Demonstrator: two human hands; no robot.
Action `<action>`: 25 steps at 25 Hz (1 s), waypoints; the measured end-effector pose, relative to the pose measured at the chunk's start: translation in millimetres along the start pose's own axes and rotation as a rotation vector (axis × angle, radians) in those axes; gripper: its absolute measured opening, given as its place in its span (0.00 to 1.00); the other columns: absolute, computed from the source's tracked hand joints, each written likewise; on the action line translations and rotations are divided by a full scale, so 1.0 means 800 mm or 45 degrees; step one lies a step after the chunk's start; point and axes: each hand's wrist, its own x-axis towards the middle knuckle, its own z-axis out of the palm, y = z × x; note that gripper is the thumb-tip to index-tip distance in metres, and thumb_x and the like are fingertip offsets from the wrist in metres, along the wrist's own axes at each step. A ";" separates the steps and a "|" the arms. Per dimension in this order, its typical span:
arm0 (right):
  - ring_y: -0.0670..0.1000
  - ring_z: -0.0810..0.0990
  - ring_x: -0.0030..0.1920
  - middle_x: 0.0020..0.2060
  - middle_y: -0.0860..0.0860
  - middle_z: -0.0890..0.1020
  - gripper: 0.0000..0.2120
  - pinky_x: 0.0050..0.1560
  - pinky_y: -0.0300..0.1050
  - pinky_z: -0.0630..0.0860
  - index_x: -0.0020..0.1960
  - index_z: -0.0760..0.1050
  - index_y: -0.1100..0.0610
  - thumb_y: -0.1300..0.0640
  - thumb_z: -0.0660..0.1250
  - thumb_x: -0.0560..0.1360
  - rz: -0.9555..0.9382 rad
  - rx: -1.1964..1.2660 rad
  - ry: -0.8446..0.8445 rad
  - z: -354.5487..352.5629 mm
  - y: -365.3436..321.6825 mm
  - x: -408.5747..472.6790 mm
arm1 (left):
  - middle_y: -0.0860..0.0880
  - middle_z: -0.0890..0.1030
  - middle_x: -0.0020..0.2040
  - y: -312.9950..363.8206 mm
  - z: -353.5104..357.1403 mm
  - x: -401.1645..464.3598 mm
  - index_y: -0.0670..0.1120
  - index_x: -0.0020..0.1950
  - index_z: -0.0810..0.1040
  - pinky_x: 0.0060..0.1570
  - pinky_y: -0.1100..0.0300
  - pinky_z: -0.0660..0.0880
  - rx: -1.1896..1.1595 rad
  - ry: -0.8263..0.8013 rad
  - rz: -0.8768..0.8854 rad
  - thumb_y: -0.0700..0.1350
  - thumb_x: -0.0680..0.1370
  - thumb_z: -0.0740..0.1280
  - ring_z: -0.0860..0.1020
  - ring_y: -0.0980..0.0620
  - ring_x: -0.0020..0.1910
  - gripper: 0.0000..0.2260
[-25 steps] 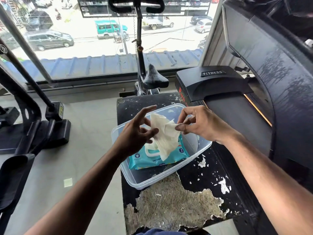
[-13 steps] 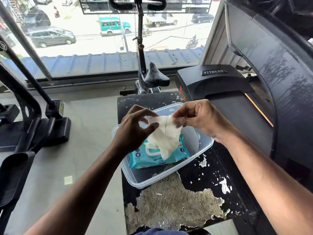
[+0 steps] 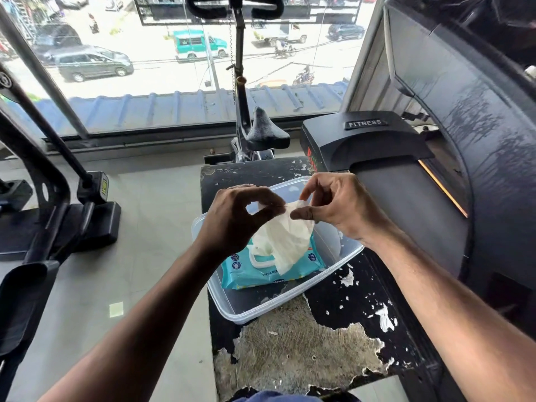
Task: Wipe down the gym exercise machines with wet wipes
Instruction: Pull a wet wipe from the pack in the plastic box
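— Head view: what's biggest?
— Treadmill (image 3: 435, 204) at right, then the peeling black bench (image 3: 362, 309) with a clear tub (image 3: 229, 309) at its left edge

— And the hands?
— Left hand (image 3: 235, 219) and right hand (image 3: 336, 207) both pinch one wet wipe (image 3: 287, 239) over the wipes pack (image 3: 261, 274) in the tub

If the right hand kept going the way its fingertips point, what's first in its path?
The right hand points left, so probably the left hand, pinching the same wet wipe; depth is unclear.
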 end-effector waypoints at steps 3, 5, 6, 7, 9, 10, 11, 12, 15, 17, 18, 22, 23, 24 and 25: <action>0.52 0.81 0.34 0.34 0.53 0.85 0.12 0.41 0.48 0.80 0.45 0.83 0.59 0.53 0.79 0.68 0.024 0.046 -0.047 -0.004 0.006 0.000 | 0.59 0.87 0.47 -0.003 0.000 -0.006 0.52 0.52 0.88 0.51 0.69 0.76 0.011 0.039 -0.037 0.46 0.79 0.75 0.83 0.66 0.49 0.04; 0.53 0.84 0.36 0.36 0.53 0.86 0.10 0.45 0.49 0.80 0.47 0.84 0.60 0.53 0.76 0.73 0.007 0.006 -0.067 -0.009 0.010 0.001 | 0.59 0.87 0.47 -0.007 -0.003 -0.008 0.52 0.53 0.88 0.53 0.65 0.78 0.006 0.035 -0.058 0.48 0.79 0.74 0.83 0.65 0.49 0.04; 0.53 0.84 0.37 0.37 0.54 0.86 0.10 0.46 0.49 0.81 0.48 0.84 0.60 0.53 0.75 0.74 0.004 0.001 -0.060 -0.012 0.012 0.001 | 0.59 0.87 0.46 -0.009 -0.006 -0.009 0.52 0.52 0.88 0.53 0.63 0.78 0.005 0.025 -0.067 0.49 0.79 0.73 0.83 0.64 0.48 0.05; 0.53 0.84 0.37 0.37 0.54 0.86 0.10 0.46 0.49 0.81 0.48 0.84 0.60 0.53 0.75 0.74 0.005 0.012 -0.043 -0.015 0.012 0.001 | 0.60 0.87 0.45 -0.011 -0.009 -0.010 0.53 0.51 0.88 0.52 0.62 0.78 0.010 0.010 -0.080 0.50 0.79 0.72 0.83 0.64 0.47 0.05; 0.51 0.83 0.37 0.37 0.54 0.86 0.10 0.46 0.46 0.82 0.49 0.84 0.61 0.54 0.74 0.73 0.016 0.089 0.002 -0.019 0.009 0.001 | 0.61 0.86 0.43 -0.013 -0.014 -0.010 0.54 0.51 0.87 0.47 0.61 0.79 0.038 -0.005 -0.112 0.53 0.79 0.71 0.82 0.63 0.43 0.06; 0.51 0.83 0.37 0.37 0.54 0.86 0.11 0.45 0.44 0.82 0.49 0.84 0.62 0.54 0.74 0.73 0.013 0.131 0.015 -0.020 0.007 0.002 | 0.61 0.86 0.43 -0.013 -0.017 -0.009 0.54 0.51 0.87 0.46 0.60 0.79 0.052 0.001 -0.119 0.54 0.79 0.70 0.81 0.62 0.42 0.07; 0.50 0.83 0.38 0.37 0.54 0.87 0.11 0.44 0.43 0.82 0.50 0.84 0.62 0.55 0.74 0.73 0.000 0.157 0.020 -0.020 0.006 0.002 | 0.61 0.86 0.43 -0.013 -0.018 -0.008 0.54 0.51 0.87 0.46 0.59 0.79 0.069 0.016 -0.110 0.54 0.80 0.70 0.81 0.61 0.42 0.07; 0.50 0.83 0.38 0.38 0.53 0.87 0.11 0.44 0.42 0.82 0.50 0.85 0.61 0.55 0.74 0.73 -0.012 0.175 0.017 -0.020 0.004 0.003 | 0.60 0.86 0.44 -0.011 -0.018 -0.007 0.54 0.51 0.86 0.47 0.57 0.79 0.095 0.035 -0.092 0.53 0.80 0.70 0.81 0.60 0.43 0.07; 0.51 0.84 0.39 0.39 0.55 0.87 0.07 0.45 0.45 0.82 0.49 0.85 0.59 0.56 0.74 0.74 -0.031 0.194 0.035 -0.016 0.000 0.004 | 0.60 0.85 0.45 -0.006 -0.014 -0.004 0.53 0.52 0.84 0.50 0.56 0.79 0.122 0.058 -0.078 0.48 0.81 0.71 0.80 0.62 0.44 0.02; 0.52 0.84 0.39 0.40 0.55 0.87 0.05 0.44 0.49 0.83 0.50 0.85 0.56 0.57 0.74 0.75 -0.071 0.150 0.104 -0.014 0.003 0.005 | 0.59 0.84 0.45 -0.005 -0.014 -0.005 0.54 0.55 0.81 0.51 0.57 0.79 0.081 0.046 -0.136 0.46 0.81 0.71 0.82 0.61 0.47 0.04; 0.52 0.85 0.39 0.40 0.54 0.86 0.05 0.43 0.52 0.83 0.51 0.85 0.55 0.57 0.74 0.76 -0.090 0.112 0.142 -0.013 0.003 0.004 | 0.59 0.84 0.45 -0.006 -0.013 -0.006 0.54 0.56 0.80 0.52 0.56 0.79 0.068 0.024 -0.152 0.45 0.81 0.71 0.82 0.59 0.47 0.05; 0.46 0.83 0.41 0.46 0.47 0.82 0.11 0.41 0.44 0.83 0.61 0.80 0.50 0.58 0.70 0.80 -0.282 -0.383 0.254 0.000 0.004 -0.009 | 0.55 0.81 0.45 -0.004 -0.005 -0.011 0.51 0.58 0.77 0.42 0.56 0.76 -0.091 -0.113 -0.238 0.41 0.83 0.67 0.84 0.53 0.43 0.07; 0.44 0.82 0.42 0.48 0.47 0.81 0.13 0.39 0.41 0.81 0.63 0.78 0.51 0.54 0.71 0.79 -0.321 -0.484 0.263 0.007 0.001 -0.014 | 0.53 0.80 0.45 0.000 -0.002 -0.011 0.50 0.58 0.76 0.38 0.59 0.74 -0.154 -0.116 -0.266 0.40 0.83 0.67 0.85 0.54 0.42 0.06; 0.43 0.82 0.42 0.50 0.47 0.80 0.19 0.38 0.39 0.80 0.64 0.75 0.51 0.48 0.72 0.77 -0.294 -0.516 0.258 0.014 -0.003 -0.018 | 0.53 0.80 0.45 0.003 -0.001 -0.012 0.49 0.58 0.76 0.36 0.61 0.72 -0.195 -0.112 -0.280 0.39 0.84 0.66 0.85 0.57 0.41 0.06; 0.42 0.82 0.42 0.52 0.46 0.79 0.25 0.38 0.37 0.79 0.66 0.72 0.50 0.41 0.73 0.74 -0.231 -0.542 0.239 0.020 -0.005 -0.021 | 0.52 0.80 0.45 0.005 0.000 -0.011 0.48 0.58 0.75 0.36 0.64 0.71 -0.213 -0.109 -0.274 0.39 0.84 0.66 0.85 0.58 0.40 0.05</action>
